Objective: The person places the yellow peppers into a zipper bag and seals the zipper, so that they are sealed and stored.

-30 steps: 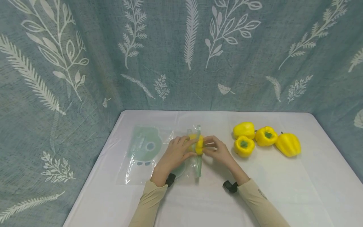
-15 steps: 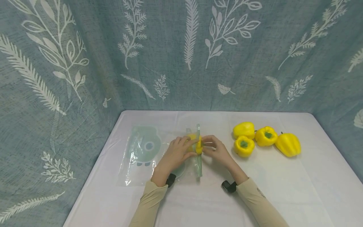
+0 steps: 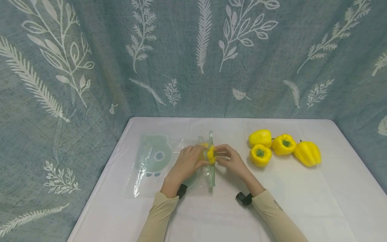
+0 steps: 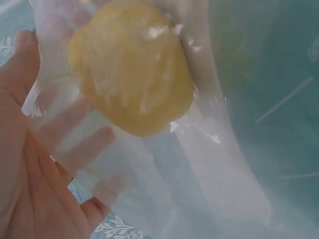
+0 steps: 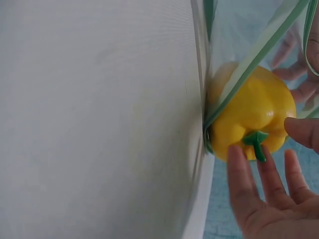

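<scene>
A clear plastic bag (image 3: 155, 154) with a pale green cartoon print lies flat on the left, its green-edged mouth turned right. One yellow bell pepper (image 3: 211, 156) sits in that mouth. Through the film in the left wrist view, the blunt end of the bell pepper (image 4: 132, 69) shows inside. My left hand (image 3: 186, 162) holds the bag near its mouth, with fingers behind the film. From the stem side, my right hand (image 3: 231, 162) grips the pepper. In the right wrist view, thumb and fingertips touch the bell pepper (image 5: 249, 119) around its green stem.
Several more yellow bell peppers (image 3: 284, 145) lie in a loose group on the right of the white-covered table (image 3: 302, 201). A blue-green curtain (image 3: 193, 94) with white leaf prints hangs behind and on both sides.
The bell pepper has moved slightly left, deeper into the bag's mouth, and the right hand has followed it a little. The left hand has stayed nearly in place.
</scene>
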The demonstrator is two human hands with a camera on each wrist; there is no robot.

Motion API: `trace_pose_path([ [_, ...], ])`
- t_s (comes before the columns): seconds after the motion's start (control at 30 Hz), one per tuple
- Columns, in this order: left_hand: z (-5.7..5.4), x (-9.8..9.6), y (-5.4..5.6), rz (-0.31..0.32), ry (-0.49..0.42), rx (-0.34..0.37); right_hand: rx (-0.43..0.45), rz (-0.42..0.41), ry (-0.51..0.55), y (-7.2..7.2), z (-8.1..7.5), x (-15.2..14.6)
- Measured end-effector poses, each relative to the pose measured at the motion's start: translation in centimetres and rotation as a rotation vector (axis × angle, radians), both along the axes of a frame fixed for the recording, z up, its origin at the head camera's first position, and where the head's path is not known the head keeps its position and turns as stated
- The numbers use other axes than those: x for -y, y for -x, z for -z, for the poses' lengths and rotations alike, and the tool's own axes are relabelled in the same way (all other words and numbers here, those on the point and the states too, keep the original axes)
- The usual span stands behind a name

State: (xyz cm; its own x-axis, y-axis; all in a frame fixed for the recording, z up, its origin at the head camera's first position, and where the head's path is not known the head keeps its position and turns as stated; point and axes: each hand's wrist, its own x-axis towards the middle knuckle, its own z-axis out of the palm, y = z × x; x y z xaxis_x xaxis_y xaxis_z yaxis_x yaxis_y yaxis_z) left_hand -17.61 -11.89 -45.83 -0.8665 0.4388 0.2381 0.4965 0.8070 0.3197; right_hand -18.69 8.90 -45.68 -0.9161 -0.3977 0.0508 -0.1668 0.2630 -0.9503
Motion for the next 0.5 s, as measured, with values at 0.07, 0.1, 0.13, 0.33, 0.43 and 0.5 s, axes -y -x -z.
trace_pose_path([
  [0.07, 0.04, 0.01, -0.04, 0.004, 0.011, -0.009, 0.005, -0.002, -0.008, 0.01, 0.03, -0.03],
  [0.1, 0.05, 0.02, -0.05, 0.007, 0.017, -0.016, 0.014, -0.005, -0.005, 0.02, 0.06, -0.05],
  [0.13, 0.06, 0.02, -0.06, 0.009, 0.027, -0.021, 0.021, -0.011, 0.000, 0.04, 0.11, -0.08],
  [0.33, 0.06, 0.01, -0.10, 0.010, 0.063, -0.040, 0.095, -0.054, 0.091, 0.19, 0.52, -0.08],
  [0.43, 0.05, -0.05, -0.13, 0.010, 0.063, -0.045, 0.129, -0.063, 0.122, 0.21, 0.70, 0.05],
  [0.5, 0.08, -0.11, -0.14, 0.010, 0.064, -0.048, 0.140, -0.067, 0.135, 0.20, 0.77, 0.16],
])
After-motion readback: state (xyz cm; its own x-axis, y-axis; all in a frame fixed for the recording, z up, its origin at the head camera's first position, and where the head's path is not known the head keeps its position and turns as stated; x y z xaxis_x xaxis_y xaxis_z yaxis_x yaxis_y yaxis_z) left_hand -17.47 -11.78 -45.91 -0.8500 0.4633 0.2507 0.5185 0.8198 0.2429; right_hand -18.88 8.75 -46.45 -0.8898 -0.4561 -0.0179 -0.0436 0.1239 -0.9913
